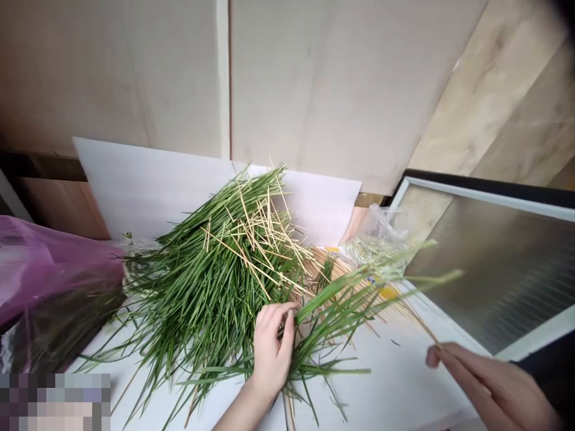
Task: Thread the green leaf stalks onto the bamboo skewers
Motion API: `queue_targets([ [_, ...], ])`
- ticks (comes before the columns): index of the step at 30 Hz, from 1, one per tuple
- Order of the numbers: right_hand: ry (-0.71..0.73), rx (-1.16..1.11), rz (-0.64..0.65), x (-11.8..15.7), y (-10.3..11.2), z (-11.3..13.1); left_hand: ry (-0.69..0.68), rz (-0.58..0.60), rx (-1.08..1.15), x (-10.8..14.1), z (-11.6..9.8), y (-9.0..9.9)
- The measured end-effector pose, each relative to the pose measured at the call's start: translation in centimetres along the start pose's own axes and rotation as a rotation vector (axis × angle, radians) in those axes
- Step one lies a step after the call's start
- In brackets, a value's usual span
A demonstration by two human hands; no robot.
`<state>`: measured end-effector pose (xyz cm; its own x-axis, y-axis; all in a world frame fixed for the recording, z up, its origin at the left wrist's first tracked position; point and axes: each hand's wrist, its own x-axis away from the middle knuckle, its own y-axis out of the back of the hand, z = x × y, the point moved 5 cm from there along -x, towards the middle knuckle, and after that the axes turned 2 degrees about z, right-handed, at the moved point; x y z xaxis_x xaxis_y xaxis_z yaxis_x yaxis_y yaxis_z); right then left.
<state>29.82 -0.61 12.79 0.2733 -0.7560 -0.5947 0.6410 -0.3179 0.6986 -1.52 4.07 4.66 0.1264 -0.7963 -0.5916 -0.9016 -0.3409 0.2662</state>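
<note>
- Roughly at the centre of the view, the left hand [272, 353] is closed around a tuft of long green grass blades [332, 317], its fingers [276, 314] curled over them. The tuft fans out toward 2 o'clock.
- Well apart from it, at 4 o'clock in the view, the right hand [489, 383] reaches in with its fingers [462, 365] extended, close to the end of a thin wooden stick [422, 326]. Whether they grip the stick cannot be told.
- From the left hand, the main heap of grass blades [211, 281] lies toward 11 o'clock, right against it. Its long axis runs roughly from 1 to 7 o'clock, and the left hand is far nearer to it than the right.
- Loose pale sticks [256, 236] lie across the top of the heap, and a layer of wooden skewers [341, 278] spreads from its 3 o'clock side.
- Everything sits on a white worktop [395, 383], with a purple plastic bag [49, 269] at 9 o'clock, a clear plastic bag [380, 230] at 1 o'clock, a white sheet [148, 185] behind at 11 o'clock and a framed glass panel [507, 269] at 3 o'clock.
</note>
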Motion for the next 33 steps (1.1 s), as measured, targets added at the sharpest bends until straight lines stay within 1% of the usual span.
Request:
queue_targets([
  [1,0.086,0.047,0.045,-2.9,1.0,1.3,0.049,-0.030,0.033,0.2,0.5,0.0],
  [2,0.162,0.072,0.061,-5.7,1.8,2.9,0.098,-0.058,0.065,0.4,1.0,0.0],
  [4,0.306,0.092,0.024,-11.1,3.1,6.6,0.182,-0.097,0.141,0.8,1.9,-0.2],
  [5,0.353,0.114,0.033,-13.6,3.3,8.5,0.221,-0.103,0.180,1.0,2.3,-0.4],
  [6,0.394,0.121,-0.006,-16.0,3.5,10.4,0.252,-0.108,0.216,1.2,2.7,-0.6],
  [7,0.419,0.110,-0.029,-18.3,3.4,12.1,0.278,-0.122,0.252,1.3,3.0,-0.8],
  [8,0.397,0.086,-0.027,-20.6,3.2,13.5,0.298,-0.149,0.296,1.4,3.3,-0.9],
  [9,0.362,0.059,-0.063,-22.8,3.0,14.7,0.316,-0.188,0.349,1.5,3.7,-1.0],
  [11,0.286,-0.019,-0.085,-27.2,1.9,16.6,0.358,-0.230,0.464,1.5,4.4,-1.4],
  [13,0.234,-0.102,-0.118,-31.2,0.3,18.1,0.396,-0.198,0.554,1.4,5.1,-2.1],
  [15,0.168,-0.125,-0.087,-34.6,-2.5,19.1,0.419,-0.148,0.601,1.2,5.5,-2.9],
  [17,0.139,-0.114,-0.035,-36.9,-6.0,19.8,0.423,-0.133,0.616,1.2,5.6,-3.3],
  [19,0.131,-0.094,0.056,-37.8,-10.3,20.2,0.415,-0.126,0.614,1.1,5.6,-3.6],
  [22,0.145,-0.044,0.229,-36.6,-16.6,19.7,0.399,-0.108,0.602,1.0,5.6,-3.8],
  [24,0.183,-0.009,0.313,-35.1,-19.4,18.9,0.387,-0.091,0.594,1.0,5.7,-3.9],
  [25,0.193,0.008,0.342,-34.4,-20.3,18.3,0.385,-0.080,0.591,0.9,5.8,-4.0],
  [26,0.205,0.025,0.371,-33.7,-20.8,17.8,0.384,-0.066,0.588,0.9,5.9,-4.1],
  [28,0.227,0.049,0.410,-32.7,-20.8,16.7,0.378,-0.044,0.575,0.9,5.9,-4.3],
  [30,0.256,0.053,0.425,-31.7,-19.8,15.8,0.360,-0.036,0.548,1.0,5.8,-4.3],
  [33,0.279,0.046,0.386,-30.1,-17.0,13.9,0.347,-0.027,0.511,1.0,5.5,-4.0],
])
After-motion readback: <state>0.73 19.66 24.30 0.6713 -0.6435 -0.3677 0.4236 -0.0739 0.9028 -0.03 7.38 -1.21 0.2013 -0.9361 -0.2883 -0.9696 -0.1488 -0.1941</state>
